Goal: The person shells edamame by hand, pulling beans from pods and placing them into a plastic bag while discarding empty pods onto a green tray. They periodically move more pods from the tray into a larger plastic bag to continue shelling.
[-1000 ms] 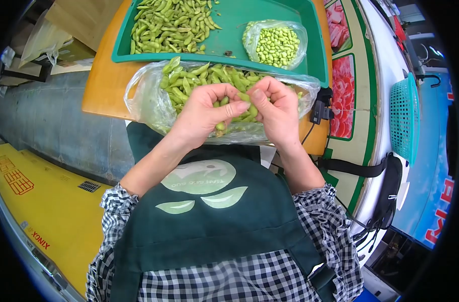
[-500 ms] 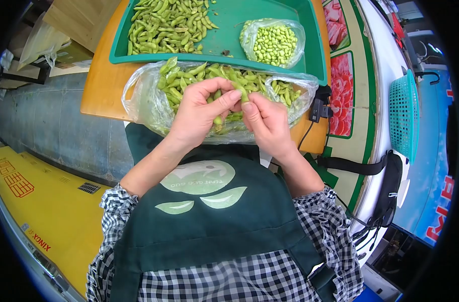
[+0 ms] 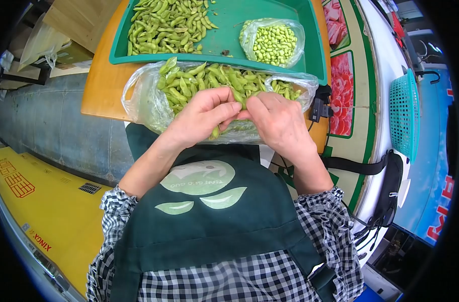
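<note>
My left hand (image 3: 201, 117) is closed, with a green edamame pod (image 3: 239, 99) pinched between thumb and forefinger. Close beside it, my right hand (image 3: 283, 123) has its fingertips pressed together at the pod's other end, partly hiding it. Both hands are over a clear plastic bag (image 3: 148, 111) full of edamame pods (image 3: 176, 83), which lies open at the table's near edge. Another pod (image 3: 215, 132) shows below my left fingers; what supports it is hidden.
Behind the bag, a green tray (image 3: 224, 43) bears a heap of pods (image 3: 164, 27) and a small bag of shelled beans (image 3: 274, 45). A small black device (image 3: 318, 109) with a cable sits at the wooden table's (image 3: 101, 90) right edge. A turquoise basket (image 3: 404, 116) is farther right.
My right hand has turned over, its back now facing up, and its fingertips cover more of the pod. My left hand has shifted only slightly.
</note>
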`<state>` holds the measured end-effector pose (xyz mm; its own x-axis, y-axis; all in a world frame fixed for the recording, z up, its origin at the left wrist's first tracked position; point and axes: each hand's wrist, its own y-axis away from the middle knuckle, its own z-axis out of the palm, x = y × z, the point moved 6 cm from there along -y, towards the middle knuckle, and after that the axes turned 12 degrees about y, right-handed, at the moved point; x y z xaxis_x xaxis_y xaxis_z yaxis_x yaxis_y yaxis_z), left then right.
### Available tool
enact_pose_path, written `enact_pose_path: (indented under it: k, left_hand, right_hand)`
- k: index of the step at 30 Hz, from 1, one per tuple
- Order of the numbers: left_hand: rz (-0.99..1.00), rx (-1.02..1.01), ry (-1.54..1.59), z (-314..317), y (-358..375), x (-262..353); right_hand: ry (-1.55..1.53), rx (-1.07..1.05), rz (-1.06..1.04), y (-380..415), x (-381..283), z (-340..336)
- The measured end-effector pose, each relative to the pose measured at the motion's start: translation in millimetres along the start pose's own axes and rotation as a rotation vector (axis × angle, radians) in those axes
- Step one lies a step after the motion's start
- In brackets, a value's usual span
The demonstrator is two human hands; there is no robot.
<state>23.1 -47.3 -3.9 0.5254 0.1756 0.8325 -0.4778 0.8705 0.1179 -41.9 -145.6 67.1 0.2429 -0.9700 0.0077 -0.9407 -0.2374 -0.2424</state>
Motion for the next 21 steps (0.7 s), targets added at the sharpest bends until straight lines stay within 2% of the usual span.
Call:
enact_pose_path:
  k: [11, 20, 21]
  left_hand:
    - [0.052, 0.022, -0.066, 2, 2, 1]
    - [0.036, 0.149, -0.109, -1, 1, -3]
    - [0.009, 0.159, -0.030, -5, 0, -8]
  right_hand:
    - [0.043, -0.028, -0.057, -5, -4, -6]
    - [0.026, -0.015, -0.074, -4, -7, 6]
    - [-0.010, -0.004, -0.054, -3, -6, 7]
